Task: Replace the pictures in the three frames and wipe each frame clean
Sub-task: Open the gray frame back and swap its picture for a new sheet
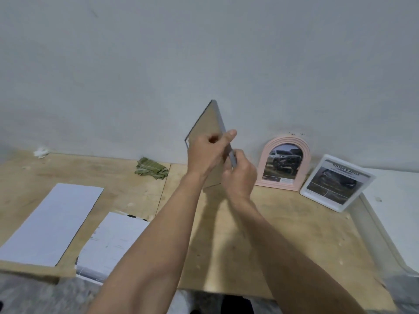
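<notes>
The grey frame (pixel 205 130) is up off the table (pixel 283 234), held tilted in front of the wall at about 12 o'clock from the person, its brown backing turned toward them. The left hand (pixel 207 155) grips it across the back, thumb hooked over the right edge; the right hand (pixel 240 175) pinches that same edge lower down. Both grips are closed on the frame, though whether they are working the backing loose or pressing it home I cannot tell, and its front is hidden.

At 2 o'clock, the pink frame (pixel 283 164) leans against the wall with a vehicle picture in it, and just beside it, further right, the white frame (pixel 335 183) stands tilted with a printed picture too. To me those two look finished as far as pictures go; whether they have been wiped I cannot say.

The green cloth (pixel 152 169) lies bunched at 11 o'clock near the wall, untouched by either hand. Two sheets (pixel 52 223) lie face down at 9 o'clock, one overlapping a further print at the table's near edge.

My guess: the third frame is in hand, so the task is well past halfway.
</notes>
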`<state>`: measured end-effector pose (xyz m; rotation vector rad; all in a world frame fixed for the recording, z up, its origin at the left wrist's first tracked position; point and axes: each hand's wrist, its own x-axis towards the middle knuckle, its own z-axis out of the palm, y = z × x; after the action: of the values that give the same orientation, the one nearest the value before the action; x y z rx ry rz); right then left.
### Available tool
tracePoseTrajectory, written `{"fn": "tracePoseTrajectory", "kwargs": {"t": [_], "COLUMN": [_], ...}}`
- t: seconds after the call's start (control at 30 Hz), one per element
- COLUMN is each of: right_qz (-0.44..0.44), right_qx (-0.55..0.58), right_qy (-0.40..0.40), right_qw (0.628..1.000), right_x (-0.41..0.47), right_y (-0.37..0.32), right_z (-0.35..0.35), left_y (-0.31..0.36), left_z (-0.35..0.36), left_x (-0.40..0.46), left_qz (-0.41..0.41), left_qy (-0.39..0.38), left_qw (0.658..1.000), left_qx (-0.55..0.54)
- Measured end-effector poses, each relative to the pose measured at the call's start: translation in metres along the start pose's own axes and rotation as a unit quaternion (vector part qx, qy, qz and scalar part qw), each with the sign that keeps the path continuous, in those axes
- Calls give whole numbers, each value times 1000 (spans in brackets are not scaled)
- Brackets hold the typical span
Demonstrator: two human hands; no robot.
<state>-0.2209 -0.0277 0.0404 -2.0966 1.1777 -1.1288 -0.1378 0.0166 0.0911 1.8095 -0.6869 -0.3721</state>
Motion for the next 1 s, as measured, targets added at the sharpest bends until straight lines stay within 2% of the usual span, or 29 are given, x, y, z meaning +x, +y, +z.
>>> {"fn": "tracePoseTrajectory", "kwargs": {"t": [0.13,0.27,0.33,0.43,0.5,0.6,0.67,0.73,0.8,0.9,1.0], "right_qz": [-64,-132,-170,-204,-147,8,105,172,199,231,222], "right_qx": [-24,-57,-63,-59,-42,-78,-109,-91,-22,88,79], "right_qy": [-10,-34,-140,-309,-309,-218,-211,-248,-273,-240,-246], "right_qw": [998,989,973,927,939,973,966,949,941,939,940], "right_x": [-28,-47,-53,-56,-49,-29,-15,-9,-11,-22,-38], "right_y": [-22,-40,-55,-61,-45,-19,-10,-8,-11,-17,-16], "right_z": [17,23,24,32,39,38,33,35,43,56,73], "left_y": [1,-14,-22,-44,-71,-104,-103,-104,-114,-137,-159], "left_z": [-16,-39,-55,-89,-111,-146,-165,-179,-195,-214,-223], "left_x": [1,-5,-6,-11,-13,-23,-42,-61,-77,-95,-108], "left_qz": [1,-65,-119,-186,-209,-241,-254,-261,-259,-272,-289], "left_qy": [93,124,157,199,215,228,229,214,203,197,174], "left_qw": [985,977,972,961,954,938,928,921,918,911,909], "left_qx": [147,158,126,41,-29,-105,-149,-195,-221,-238,-246]}}
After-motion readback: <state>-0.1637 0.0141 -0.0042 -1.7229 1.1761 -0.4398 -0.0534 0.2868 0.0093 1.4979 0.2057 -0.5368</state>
